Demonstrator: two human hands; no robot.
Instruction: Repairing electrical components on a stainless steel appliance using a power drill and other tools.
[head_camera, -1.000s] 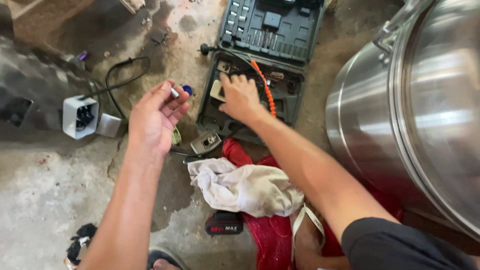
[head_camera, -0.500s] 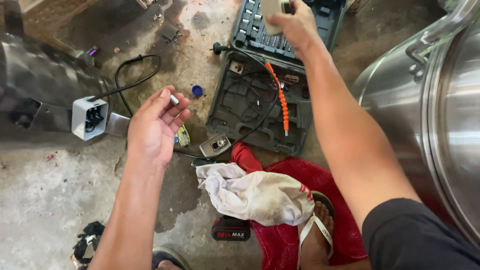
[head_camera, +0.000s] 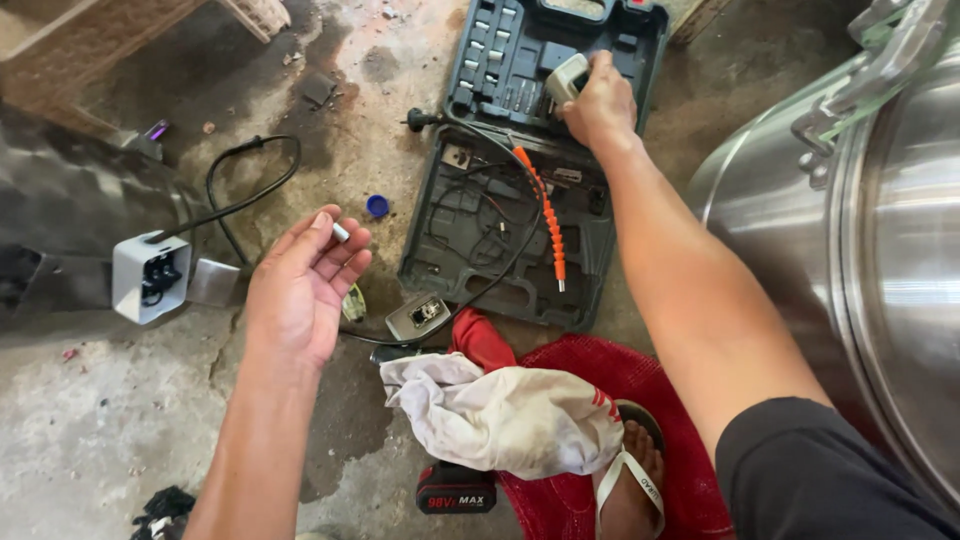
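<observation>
The left hand (head_camera: 305, 285) hovers palm-up over the stained concrete floor (head_camera: 90, 430), its fingers loosely curled and pinching a small silver bit (head_camera: 341, 232) between thumb and fingertips. The right hand (head_camera: 598, 100) reaches into the lid half of the open dark grey tool case (head_camera: 480, 265) and closes around a pale grey tool part (head_camera: 567, 78). An orange flexible shaft (head_camera: 545, 215) lies across the case, a white rag (head_camera: 505, 415) sits on a red cloth (head_camera: 600, 370) below it, and a steel tank (head_camera: 880, 250) stands at the right.
</observation>
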